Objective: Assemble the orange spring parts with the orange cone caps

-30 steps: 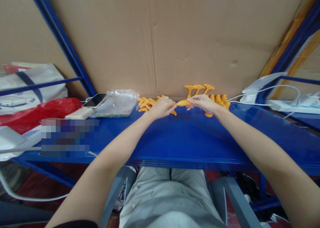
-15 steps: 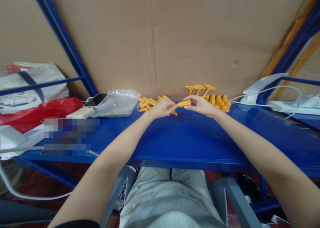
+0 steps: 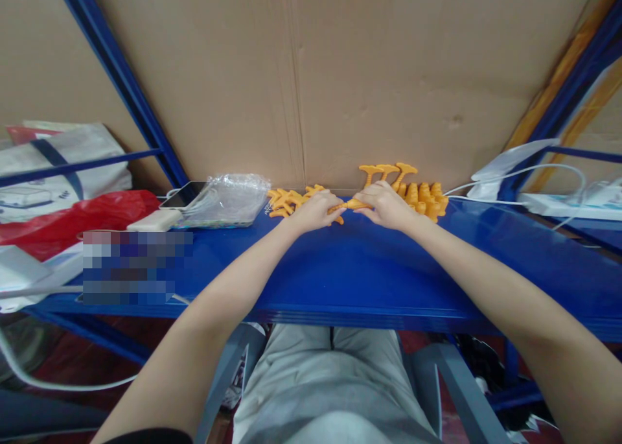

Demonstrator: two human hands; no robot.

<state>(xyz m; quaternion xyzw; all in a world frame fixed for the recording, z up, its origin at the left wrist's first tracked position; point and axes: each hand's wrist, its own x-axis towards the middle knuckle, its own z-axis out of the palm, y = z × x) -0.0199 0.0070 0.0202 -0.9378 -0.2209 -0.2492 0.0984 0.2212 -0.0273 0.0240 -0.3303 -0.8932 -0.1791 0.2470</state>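
From the head camera, the person's two bare forearms reach forward over a blue shelf [image 3: 340, 269] to its far edge, where a brown cardboard sheet [image 3: 311, 81] stands upright. The left hand [image 3: 313, 212] and the right hand [image 3: 387, 205] sit close together, each pinching one end of a small orange plastic piece [image 3: 350, 205] held between them just above the shelf surface; the fingers of both hands are closed on it, though how the piece is shaped inside the grips cannot be told. Just left of the left hand lies a loose heap of flat orange parts [image 3: 286, 201]. Just beyond the right hand, several orange T-shaped parts [image 3: 387, 170] stand against the cardboard, with a cluster of orange cone-shaped parts [image 3: 427, 198] beside them. Farther left lie a clear plastic bag [image 3: 228, 198], a phone [image 3: 183, 195] and a red bag [image 3: 72, 216]. On the right, white cables [image 3: 515, 172] run to a white power strip [image 3: 558, 205].
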